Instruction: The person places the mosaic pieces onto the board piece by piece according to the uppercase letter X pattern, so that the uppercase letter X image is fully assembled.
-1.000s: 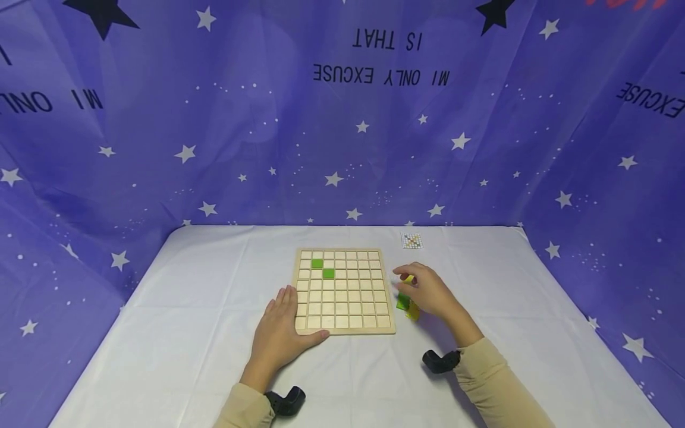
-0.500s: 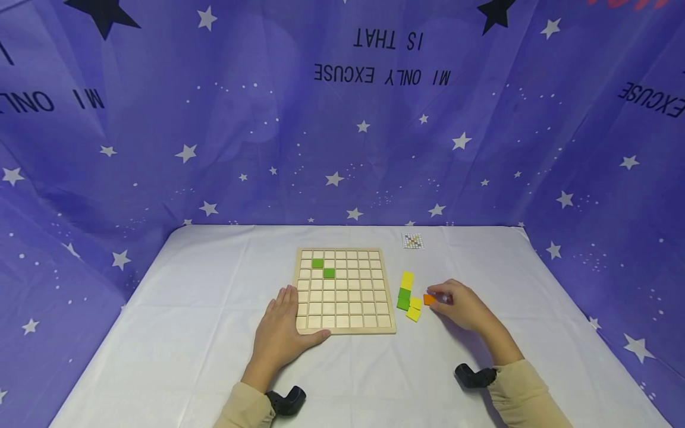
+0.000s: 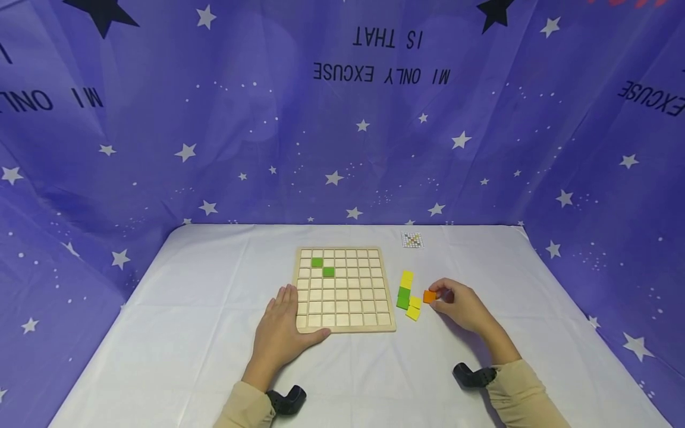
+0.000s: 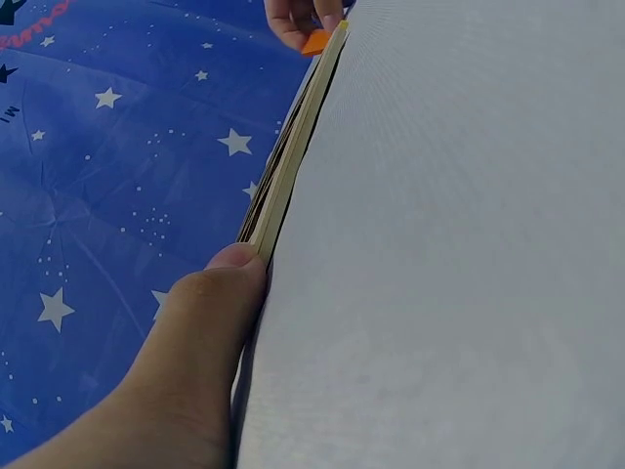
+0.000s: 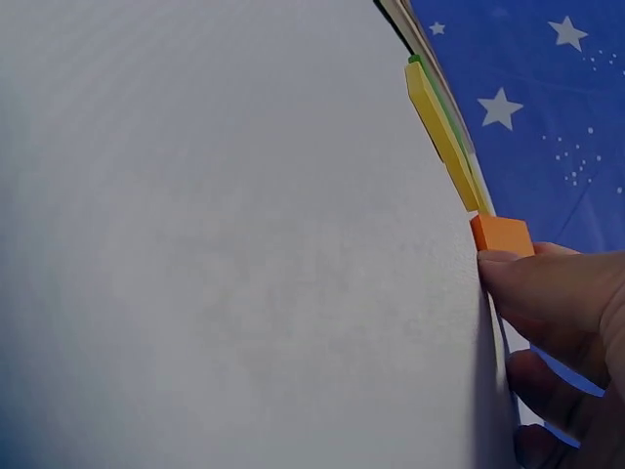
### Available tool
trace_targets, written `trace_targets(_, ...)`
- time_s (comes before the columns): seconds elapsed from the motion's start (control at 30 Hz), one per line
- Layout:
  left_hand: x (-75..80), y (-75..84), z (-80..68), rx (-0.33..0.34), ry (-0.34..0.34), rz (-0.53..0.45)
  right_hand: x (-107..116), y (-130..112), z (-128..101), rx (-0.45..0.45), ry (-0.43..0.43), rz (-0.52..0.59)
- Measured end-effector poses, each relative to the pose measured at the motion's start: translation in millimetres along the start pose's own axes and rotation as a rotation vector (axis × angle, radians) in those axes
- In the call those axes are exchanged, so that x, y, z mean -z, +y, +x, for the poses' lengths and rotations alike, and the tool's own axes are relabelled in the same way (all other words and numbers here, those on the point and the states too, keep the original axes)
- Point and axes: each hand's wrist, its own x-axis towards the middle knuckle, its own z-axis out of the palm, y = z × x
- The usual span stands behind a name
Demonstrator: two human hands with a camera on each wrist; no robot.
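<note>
My right hand (image 3: 459, 306) pinches an orange square tile (image 3: 429, 296) between thumb and fingertips, just right of the loose tiles. The right wrist view shows the orange tile (image 5: 503, 236) tilted up close to the tabletop. Across the front left corner of a wooden grid board (image 3: 342, 329) lies my left hand (image 3: 278, 333), fingers straight along the left edge and thumb on the front edge. Two green tiles, one upper left (image 3: 317, 262) and one diagonally below it (image 3: 329, 272), sit in the board's cells.
Between the board and my right hand lie yellow tiles (image 3: 407, 279), green tiles (image 3: 404, 297) and more yellow tiles (image 3: 413, 312) in a loose cluster. A small printed pattern card (image 3: 412, 240) lies behind them on the white cloth. A purple star-printed curtain (image 3: 342, 148) surrounds the table.
My right hand has moved right from over the loose tiles and now holds the orange tile, which has turned slightly in the fingers. The left hand and board have stayed put.
</note>
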Motion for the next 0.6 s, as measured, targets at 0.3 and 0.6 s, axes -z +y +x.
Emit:
trace_targets(0.3, 2.6, 0.8, 0.4, 0.003, -0.011, 0.003, -13.3, -13.6, 9.3, 0.036, 0.139, 0.117)
trace_targets(0.6, 2.9, 0.5, -0.3, 0.006, -0.022, 0.0, -45.3, -63.1, 27.0, 0.074, 0.084, 0.246)
